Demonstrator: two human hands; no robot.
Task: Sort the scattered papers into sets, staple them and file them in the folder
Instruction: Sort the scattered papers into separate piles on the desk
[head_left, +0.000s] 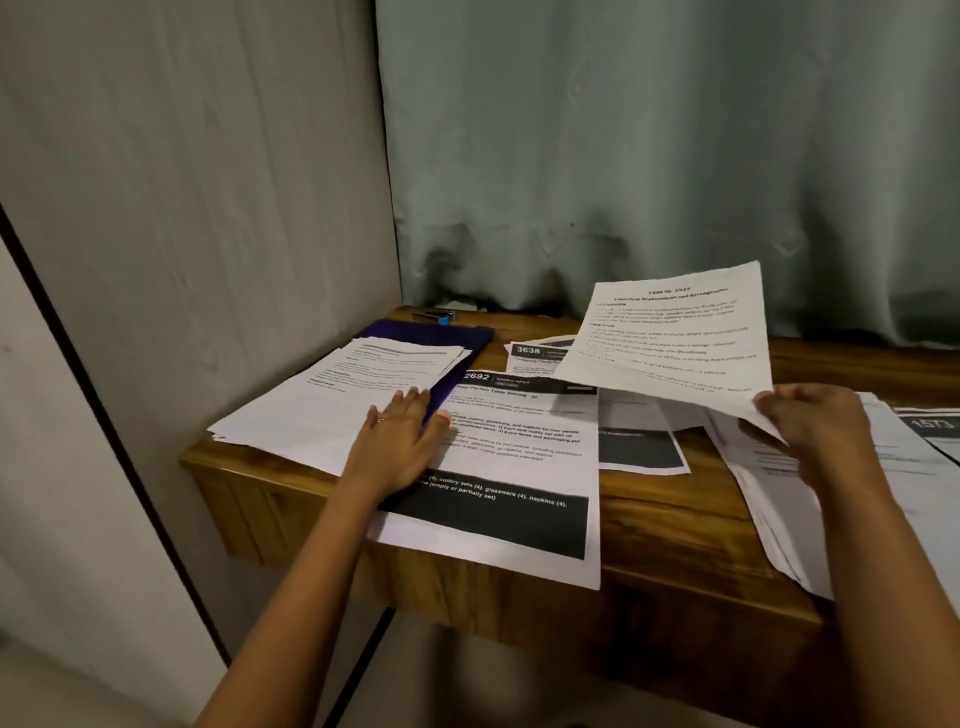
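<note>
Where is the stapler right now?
Head view: the stapler lies at the desk's back-left corner, just behind the purple folder, near the curtain.

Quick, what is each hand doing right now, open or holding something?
Left hand: open, flat on the left paper stack.
Right hand: pinches the corner of a lifted sheet.

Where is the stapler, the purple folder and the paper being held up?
stapler (435, 315), head view, on its dark body.
purple folder (462, 336), head view, on its bare far corner.
held-up paper (670, 332), head view, on the middle of the printed page.
</note>
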